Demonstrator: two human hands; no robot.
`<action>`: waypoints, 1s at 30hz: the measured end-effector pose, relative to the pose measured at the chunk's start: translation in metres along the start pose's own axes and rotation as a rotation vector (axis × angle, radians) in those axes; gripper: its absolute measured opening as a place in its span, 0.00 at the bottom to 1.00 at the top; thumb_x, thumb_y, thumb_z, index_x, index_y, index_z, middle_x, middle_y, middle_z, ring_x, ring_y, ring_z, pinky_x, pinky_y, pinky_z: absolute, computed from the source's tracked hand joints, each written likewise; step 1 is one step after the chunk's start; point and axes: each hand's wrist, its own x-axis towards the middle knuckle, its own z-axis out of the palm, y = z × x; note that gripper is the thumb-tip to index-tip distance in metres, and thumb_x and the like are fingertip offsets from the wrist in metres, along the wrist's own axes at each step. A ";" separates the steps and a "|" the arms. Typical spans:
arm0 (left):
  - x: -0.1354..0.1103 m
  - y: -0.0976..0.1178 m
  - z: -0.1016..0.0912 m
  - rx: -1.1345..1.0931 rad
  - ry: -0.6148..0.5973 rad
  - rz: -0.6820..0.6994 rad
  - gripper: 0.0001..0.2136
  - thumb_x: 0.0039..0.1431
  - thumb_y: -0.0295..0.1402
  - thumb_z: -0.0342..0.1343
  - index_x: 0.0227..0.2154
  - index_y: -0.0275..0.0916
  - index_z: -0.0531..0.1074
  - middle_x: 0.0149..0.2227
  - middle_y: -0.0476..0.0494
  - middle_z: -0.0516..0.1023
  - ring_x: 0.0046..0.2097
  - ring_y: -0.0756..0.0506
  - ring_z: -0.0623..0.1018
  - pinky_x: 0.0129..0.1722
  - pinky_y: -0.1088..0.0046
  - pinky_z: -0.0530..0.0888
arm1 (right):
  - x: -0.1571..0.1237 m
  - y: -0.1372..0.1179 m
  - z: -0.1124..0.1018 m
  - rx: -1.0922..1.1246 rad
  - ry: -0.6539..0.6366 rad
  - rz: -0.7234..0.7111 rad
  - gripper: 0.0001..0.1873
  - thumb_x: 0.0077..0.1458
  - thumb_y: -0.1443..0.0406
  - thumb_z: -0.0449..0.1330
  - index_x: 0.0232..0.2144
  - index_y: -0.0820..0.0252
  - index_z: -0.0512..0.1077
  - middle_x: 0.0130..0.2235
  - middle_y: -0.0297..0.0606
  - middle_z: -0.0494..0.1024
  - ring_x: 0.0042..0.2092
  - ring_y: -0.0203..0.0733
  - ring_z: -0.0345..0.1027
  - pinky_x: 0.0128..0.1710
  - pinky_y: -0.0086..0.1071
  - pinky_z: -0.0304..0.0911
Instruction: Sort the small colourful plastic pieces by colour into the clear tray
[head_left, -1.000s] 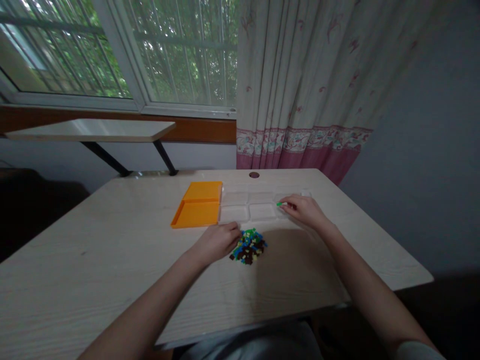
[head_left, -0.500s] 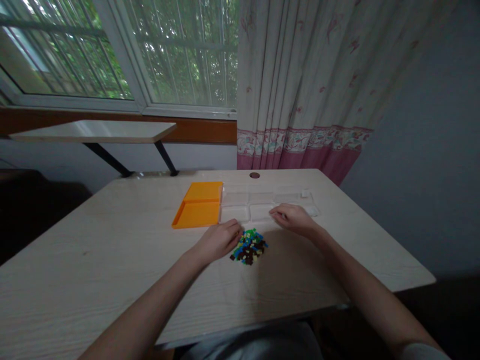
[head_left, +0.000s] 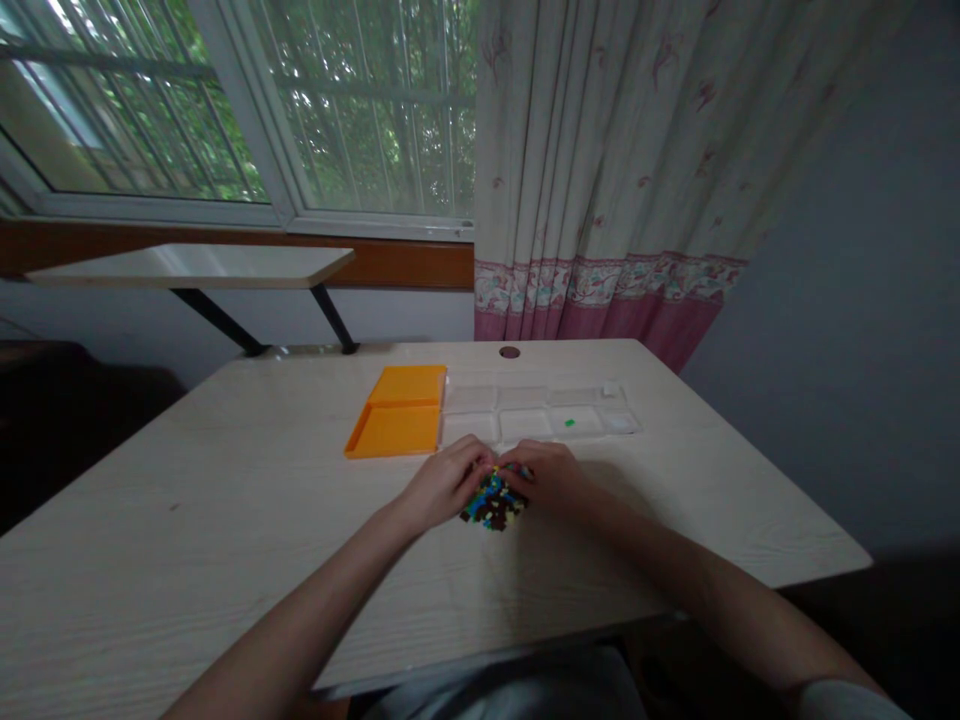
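Observation:
A small heap of tiny coloured plastic pieces (head_left: pixel 495 508), blue, brown, green and pale yellow, lies on the table. My left hand (head_left: pixel 448 480) rests at the heap's left edge, fingers curled and fingertips together. From the right, my right hand (head_left: pixel 549 474) reaches over the heap's upper part, its fingers bent down onto the pieces. Both hands' fingertips nearly meet; what they pinch is too small to make out. Behind them a clear compartment tray (head_left: pixel 525 424) lies flat. One green piece (head_left: pixel 570 422) sits in a front compartment of it.
Left of the clear tray is an orange two-part tray (head_left: pixel 397 430). A round hole (head_left: pixel 510 352) is set near the table's back edge. A raised shelf (head_left: pixel 225 265) stands at the back left. The curtain (head_left: pixel 592 295) hangs behind the table.
My right hand has moved from the clear tray back toward me, to the heap. A green piece now shows in the tray where that hand was. My left hand has barely moved.

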 end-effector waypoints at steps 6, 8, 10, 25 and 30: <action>0.001 0.002 -0.001 -0.006 0.018 -0.001 0.08 0.61 0.32 0.43 0.32 0.37 0.66 0.32 0.46 0.68 0.35 0.49 0.70 0.35 0.75 0.67 | 0.000 0.000 0.002 0.019 0.033 -0.032 0.06 0.54 0.64 0.55 0.30 0.57 0.72 0.28 0.32 0.75 0.29 0.32 0.67 0.29 0.24 0.58; 0.001 0.002 -0.004 0.003 0.025 -0.003 0.08 0.61 0.33 0.44 0.33 0.37 0.66 0.32 0.46 0.69 0.35 0.50 0.70 0.35 0.76 0.67 | -0.001 0.004 0.004 0.021 0.064 -0.054 0.06 0.54 0.64 0.55 0.30 0.57 0.72 0.28 0.33 0.75 0.29 0.33 0.67 0.30 0.24 0.58; 0.000 0.001 -0.009 0.039 0.025 -0.010 0.08 0.61 0.34 0.44 0.34 0.37 0.67 0.33 0.46 0.70 0.35 0.50 0.70 0.35 0.77 0.67 | -0.001 0.009 0.004 0.030 0.118 -0.080 0.07 0.54 0.63 0.55 0.30 0.57 0.72 0.28 0.33 0.75 0.29 0.33 0.67 0.30 0.24 0.58; 0.003 -0.012 0.009 0.373 -0.096 -0.148 0.12 0.60 0.35 0.44 0.40 0.39 0.70 0.38 0.43 0.71 0.40 0.46 0.73 0.37 0.73 0.69 | -0.002 0.029 -0.017 0.040 0.444 -0.125 0.08 0.55 0.64 0.55 0.31 0.57 0.73 0.28 0.36 0.77 0.28 0.33 0.68 0.29 0.26 0.62; 0.003 -0.012 0.008 0.385 -0.098 -0.138 0.12 0.60 0.35 0.43 0.39 0.40 0.71 0.36 0.44 0.71 0.39 0.47 0.73 0.36 0.73 0.69 | -0.002 0.032 -0.010 0.024 0.434 -0.118 0.09 0.55 0.62 0.54 0.31 0.57 0.74 0.28 0.36 0.77 0.28 0.33 0.68 0.29 0.26 0.62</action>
